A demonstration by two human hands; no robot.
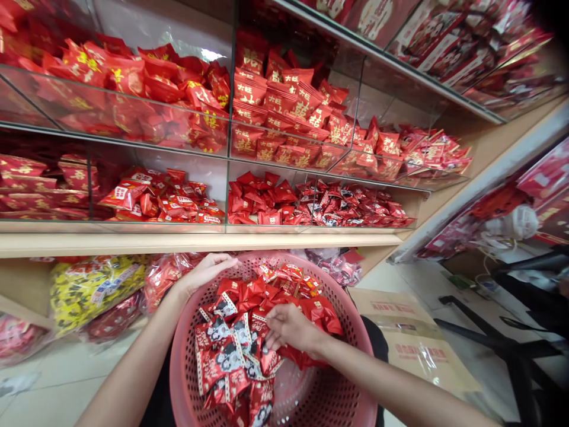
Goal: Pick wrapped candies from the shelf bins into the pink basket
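A pink perforated plastic basket (184, 356) stands between my knees, holding many small wrapped packets. On its left side lie red-and-white packets (231, 350) with printed cartoon figures; plain shiny red packets (253, 290) fill the back and right. My left hand (208, 273) rests at the basket's back-left rim, fingers stretched out and holding nothing. Above the packets in the middle is my right hand (288, 329), its fingers loosely curved and apart, the tips at a red-and-white packet. No packet is visibly gripped in it. Part of the basket's bottom shows near the front.
Ahead stands a shelf unit (200, 240) with glass-fronted compartments of red packets (288, 107). Under it lie a bag of yellow packets (98, 290) and other plastic bags. To the right are a flat cardboard box (413, 338) and a black chair base (498, 344).
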